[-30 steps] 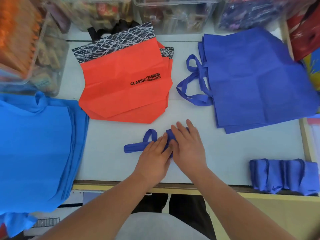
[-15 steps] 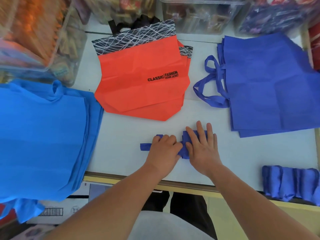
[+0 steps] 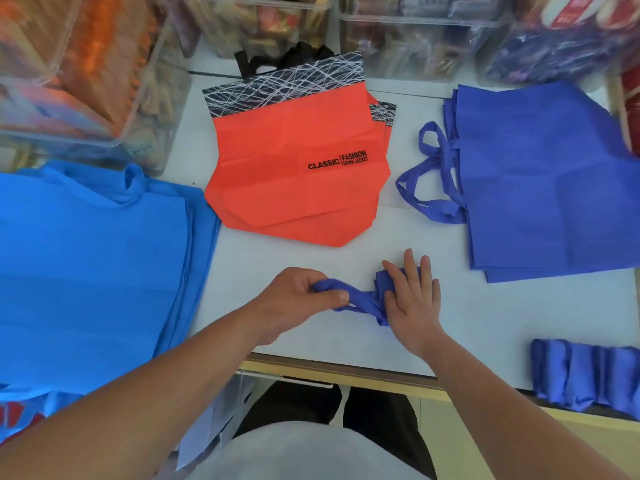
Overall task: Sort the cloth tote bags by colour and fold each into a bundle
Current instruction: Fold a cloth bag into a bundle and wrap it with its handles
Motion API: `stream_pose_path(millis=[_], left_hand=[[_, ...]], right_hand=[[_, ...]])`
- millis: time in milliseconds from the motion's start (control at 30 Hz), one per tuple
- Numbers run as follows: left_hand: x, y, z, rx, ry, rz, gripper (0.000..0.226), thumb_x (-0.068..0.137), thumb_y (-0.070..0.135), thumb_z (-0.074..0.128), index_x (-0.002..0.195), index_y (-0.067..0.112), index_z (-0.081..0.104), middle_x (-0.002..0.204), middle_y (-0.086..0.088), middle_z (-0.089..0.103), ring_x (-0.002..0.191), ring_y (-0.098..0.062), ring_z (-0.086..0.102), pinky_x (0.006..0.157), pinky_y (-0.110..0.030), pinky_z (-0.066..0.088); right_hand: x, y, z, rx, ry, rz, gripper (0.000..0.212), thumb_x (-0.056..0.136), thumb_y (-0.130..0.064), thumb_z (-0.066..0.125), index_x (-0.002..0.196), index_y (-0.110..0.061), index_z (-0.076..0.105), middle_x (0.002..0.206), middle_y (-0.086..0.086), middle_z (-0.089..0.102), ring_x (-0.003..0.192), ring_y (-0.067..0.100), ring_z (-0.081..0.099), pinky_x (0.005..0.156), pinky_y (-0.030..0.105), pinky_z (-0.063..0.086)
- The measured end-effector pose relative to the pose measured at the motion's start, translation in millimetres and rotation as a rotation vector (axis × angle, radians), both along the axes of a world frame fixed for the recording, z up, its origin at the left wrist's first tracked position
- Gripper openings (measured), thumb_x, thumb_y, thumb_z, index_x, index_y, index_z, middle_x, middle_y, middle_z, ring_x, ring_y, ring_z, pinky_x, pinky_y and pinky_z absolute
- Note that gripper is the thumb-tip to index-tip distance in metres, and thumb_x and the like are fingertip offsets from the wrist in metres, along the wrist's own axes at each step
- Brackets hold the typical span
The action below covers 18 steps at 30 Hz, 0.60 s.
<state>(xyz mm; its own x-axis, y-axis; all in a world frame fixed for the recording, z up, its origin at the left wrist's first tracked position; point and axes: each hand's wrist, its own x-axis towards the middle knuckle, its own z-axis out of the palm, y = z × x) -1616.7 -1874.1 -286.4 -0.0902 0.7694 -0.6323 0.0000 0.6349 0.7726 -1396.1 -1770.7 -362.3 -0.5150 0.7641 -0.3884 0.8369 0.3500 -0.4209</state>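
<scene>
Fingers (image 3: 334,296) of the left hand (image 3: 294,301) are pinching the handle loop (image 3: 358,302) of the dark blue tote bag (image 3: 382,280). The right hand (image 3: 414,301) is pressing flat, fingers spread, on its folded body near the front edge of the bench (image 3: 311,261). The cloth is looking light, soft and springy, so I'd be pinning the fold and taking the strap.

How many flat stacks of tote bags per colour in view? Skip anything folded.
Light blue stack: 1
Orange stack: 1
Dark blue stack: 1
Total: 3
Left out: the half-folded dark blue bag and the row of dark blue bundles.
</scene>
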Motion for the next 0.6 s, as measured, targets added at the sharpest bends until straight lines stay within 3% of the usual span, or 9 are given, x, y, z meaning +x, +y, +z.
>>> stream_pose_path(millis=[67,133,233,367,500,600], left_hand=[[-0.4,2.1,9.3,-0.013,-0.082,0.122,0.022,0.092,0.028,0.071,0.090,0.006,0.076,0.094,-0.009,0.077,0.096,-0.015,0.070,0.102,-0.034,0.046],[8.2,5.8,10.3,-0.019,-0.087,0.262,0.022,0.098,0.023,0.065,0.086,0.004,0.069,0.080,-0.009,0.073,0.089,-0.019,0.074,0.103,-0.041,0.052],[23.1,12.2,-3.1,-0.104,0.058,0.376,0.027,0.102,0.030,0.059,0.092,0.005,0.061,0.061,0.000,0.059,0.067,-0.019,0.072,0.088,-0.048,0.060],[35.5,20.6,-20.2,-0.285,0.178,0.393,0.030,0.106,0.038,0.046,0.100,0.010,0.055,0.078,-0.005,0.061,0.058,-0.020,0.069,0.066,-0.044,0.064],[37.4,25.1,-32.9,-0.485,0.291,0.310,0.035,0.106,0.044,0.040,0.109,0.013,0.056,0.073,-0.011,0.070,0.068,-0.031,0.075,0.065,-0.046,0.064],[30.6,24.3,-39.9,-0.504,0.232,0.314,0.037,0.102,0.046,0.049,0.108,0.011,0.059,0.074,-0.011,0.072,0.066,-0.028,0.075,0.064,-0.046,0.064]], right_hand=[[-1.6,-0.2,2.0,-0.015,0.036,-0.045,0.071,0.090,-0.048,0.008,0.156,-0.031,0.028,0.170,-0.004,-0.005,0.154,0.021,-0.017,0.122,0.052,0.000],[-2.6,-1.8,2.9,-0.042,0.058,-0.074,0.076,0.087,-0.054,0.004,0.156,-0.032,0.027,0.170,-0.005,-0.006,0.154,0.018,-0.018,0.123,0.054,0.001],[-5.1,-7.2,4.9,-0.068,0.035,-0.067,0.078,0.088,-0.073,0.010,0.155,-0.038,0.026,0.169,-0.009,-0.010,0.152,0.014,-0.023,0.124,0.054,-0.002],[-9.5,-17.0,8.3,-0.021,-0.023,-0.030,0.092,0.076,-0.095,0.020,0.148,-0.040,0.028,0.168,-0.009,-0.010,0.152,0.015,-0.023,0.122,0.052,-0.003],[-15.9,-25.7,6.3,0.022,-0.096,-0.040,0.080,0.083,-0.089,0.023,0.146,-0.040,0.030,0.169,-0.007,-0.009,0.153,0.019,-0.022,0.122,0.055,-0.002],[-18.9,-30.0,0.5,0.061,-0.158,-0.043,0.064,0.095,-0.074,0.029,0.149,-0.040,0.029,0.169,-0.005,-0.009,0.153,0.021,-0.023,0.123,0.057,-0.005]])
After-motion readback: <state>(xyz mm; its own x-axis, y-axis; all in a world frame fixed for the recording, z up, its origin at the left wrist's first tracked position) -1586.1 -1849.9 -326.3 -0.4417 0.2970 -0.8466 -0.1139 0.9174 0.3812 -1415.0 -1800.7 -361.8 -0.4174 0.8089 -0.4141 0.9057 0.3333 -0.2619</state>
